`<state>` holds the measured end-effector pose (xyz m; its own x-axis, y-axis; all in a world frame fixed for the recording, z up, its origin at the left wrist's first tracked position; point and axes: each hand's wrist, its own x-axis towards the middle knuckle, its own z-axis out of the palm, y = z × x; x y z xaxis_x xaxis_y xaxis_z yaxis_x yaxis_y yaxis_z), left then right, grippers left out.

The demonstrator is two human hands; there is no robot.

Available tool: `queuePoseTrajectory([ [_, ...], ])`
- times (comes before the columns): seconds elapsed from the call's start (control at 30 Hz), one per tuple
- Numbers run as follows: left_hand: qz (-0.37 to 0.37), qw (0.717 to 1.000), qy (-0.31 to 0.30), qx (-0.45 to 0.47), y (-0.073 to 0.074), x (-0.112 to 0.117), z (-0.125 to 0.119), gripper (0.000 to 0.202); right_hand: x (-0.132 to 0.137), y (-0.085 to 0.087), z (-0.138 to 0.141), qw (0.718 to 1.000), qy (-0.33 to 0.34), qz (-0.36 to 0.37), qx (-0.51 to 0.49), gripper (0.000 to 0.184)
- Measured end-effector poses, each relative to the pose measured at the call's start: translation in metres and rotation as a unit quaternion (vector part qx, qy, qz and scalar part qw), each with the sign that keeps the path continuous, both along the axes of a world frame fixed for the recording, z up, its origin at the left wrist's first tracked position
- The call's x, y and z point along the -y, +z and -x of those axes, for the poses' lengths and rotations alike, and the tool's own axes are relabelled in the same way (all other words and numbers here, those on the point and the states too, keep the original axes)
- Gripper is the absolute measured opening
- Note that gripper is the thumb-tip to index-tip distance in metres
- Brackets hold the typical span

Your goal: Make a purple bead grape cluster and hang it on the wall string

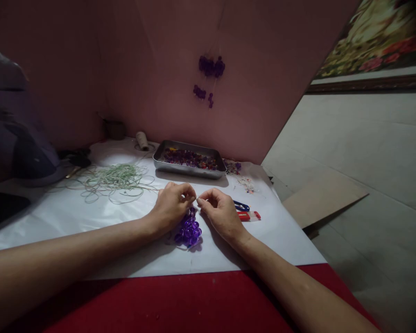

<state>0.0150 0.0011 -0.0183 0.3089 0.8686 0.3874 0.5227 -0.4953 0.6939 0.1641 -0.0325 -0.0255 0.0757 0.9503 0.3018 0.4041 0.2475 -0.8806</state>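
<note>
My left hand (175,201) is closed in a pinch just above a cluster of shiny purple beads (189,231). The cluster rests on the white table cover, its top beads close under the left fingers. Facing it, my right hand (220,212) pinches thumb and forefinger together, the tips nearly meeting those of the left. A tiny pale thing shows at the fingertips, too small to name. From a tangle of pale green string (116,180), loose strands reach toward the left hand. Beside the right hand lie a red cutter (251,216) and a blue-handled tool (241,206), both partly hidden.
A metal tray (190,172) of mixed beads stands at the back, with small loose beads (247,185) to its right. A thread spool (142,140) sits behind the string. Purple bead clusters (211,67) hang on the pink wall. Red cloth (173,300) covers the near edge.
</note>
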Motion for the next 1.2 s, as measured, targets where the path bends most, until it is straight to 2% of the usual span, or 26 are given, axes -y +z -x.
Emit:
queuePoseTrajectory([
  [0.2, 0.019, 0.998, -0.017, 0.053, 0.0007, -0.0029, -0.0006, 0.012, 0.0002, 0.0006, 0.0, 1.0, -0.003, -0.014, 0.007, 0.01],
  [0.43, 0.125, 0.984, -0.041, 0.123, 0.0005, -0.0022, -0.0012, 0.009, -0.0029, -0.0024, -0.002, 0.999, -0.036, -0.018, -0.014, 0.006],
  [0.6, 0.135, 0.978, -0.043, 0.152, -0.0013, -0.0029, -0.0028, 0.01, -0.0007, -0.0003, -0.0011, 0.999, -0.021, -0.006, 0.026, 0.003],
  [0.97, 0.15, 0.976, -0.058, 0.148, -0.0014, -0.0033, -0.0026, 0.013, 0.0003, 0.0017, 0.0004, 0.999, 0.015, -0.026, -0.018, 0.01],
  [1.13, 0.155, 0.972, -0.062, 0.165, 0.0011, -0.0009, -0.0026, 0.013, 0.0022, 0.0036, 0.0009, 0.999, 0.017, -0.024, -0.012, 0.003],
  [1.2, 0.161, 0.97, -0.063, 0.173, 0.001, -0.0009, -0.0025, 0.012, 0.003, 0.0045, 0.0013, 0.999, 0.02, -0.023, -0.013, 0.005],
])
